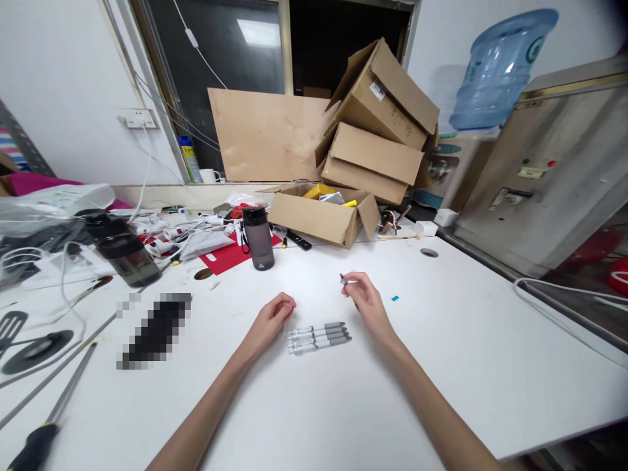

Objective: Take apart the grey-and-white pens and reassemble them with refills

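Observation:
On the white table lie several grey-capped pens side by side, between my two hands. My right hand is just behind and right of them, fingers pinched on another pen whose grey end sticks out to the left. My left hand rests on the table left of the pens, its fingers curled in; I see nothing in it.
A smoky grey bottle stands behind the hands, a dark bottle lies tilted at the left. An open cardboard box and stacked boxes fill the back. Cables and tools clutter the left side; a screwdriver lies at the front left. A water dispenser stands at the right.

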A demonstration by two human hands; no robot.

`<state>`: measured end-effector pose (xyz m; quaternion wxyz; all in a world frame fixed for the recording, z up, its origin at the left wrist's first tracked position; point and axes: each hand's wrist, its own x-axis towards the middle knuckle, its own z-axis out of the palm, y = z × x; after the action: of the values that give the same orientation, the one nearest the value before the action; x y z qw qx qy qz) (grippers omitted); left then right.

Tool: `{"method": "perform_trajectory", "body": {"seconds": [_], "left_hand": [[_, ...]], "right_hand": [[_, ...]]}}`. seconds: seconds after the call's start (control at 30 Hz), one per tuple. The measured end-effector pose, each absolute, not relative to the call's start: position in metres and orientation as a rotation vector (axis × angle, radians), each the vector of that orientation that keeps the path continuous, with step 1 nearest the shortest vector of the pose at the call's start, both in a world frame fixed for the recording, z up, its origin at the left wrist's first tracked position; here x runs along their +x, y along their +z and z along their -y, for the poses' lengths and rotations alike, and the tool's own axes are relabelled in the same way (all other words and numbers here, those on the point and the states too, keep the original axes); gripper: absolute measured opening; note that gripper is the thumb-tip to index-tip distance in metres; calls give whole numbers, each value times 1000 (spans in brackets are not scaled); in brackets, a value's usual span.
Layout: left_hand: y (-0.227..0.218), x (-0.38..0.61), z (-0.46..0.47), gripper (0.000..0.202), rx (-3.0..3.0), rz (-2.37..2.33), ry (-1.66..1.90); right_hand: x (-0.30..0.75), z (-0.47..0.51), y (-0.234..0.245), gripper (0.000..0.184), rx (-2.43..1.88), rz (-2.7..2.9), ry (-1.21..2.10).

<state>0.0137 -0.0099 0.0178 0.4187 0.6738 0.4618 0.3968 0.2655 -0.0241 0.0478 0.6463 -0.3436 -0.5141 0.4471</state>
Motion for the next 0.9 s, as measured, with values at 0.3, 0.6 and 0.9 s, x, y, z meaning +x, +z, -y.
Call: {"method": "perform_trajectory", "body": {"seconds": [0.3,0.6,0.9], "left_hand": [[35,28,24,24,1749,-970,945],[37,34,30,24,1830,-938,880],[40,14,18,23,1679,-1025,1138]], "right_hand": [[256,40,40,16,-959,1666,1094],[255,42,38,20,-934,1769,1155],[278,19,33,26,-1053,1568,974]]}}
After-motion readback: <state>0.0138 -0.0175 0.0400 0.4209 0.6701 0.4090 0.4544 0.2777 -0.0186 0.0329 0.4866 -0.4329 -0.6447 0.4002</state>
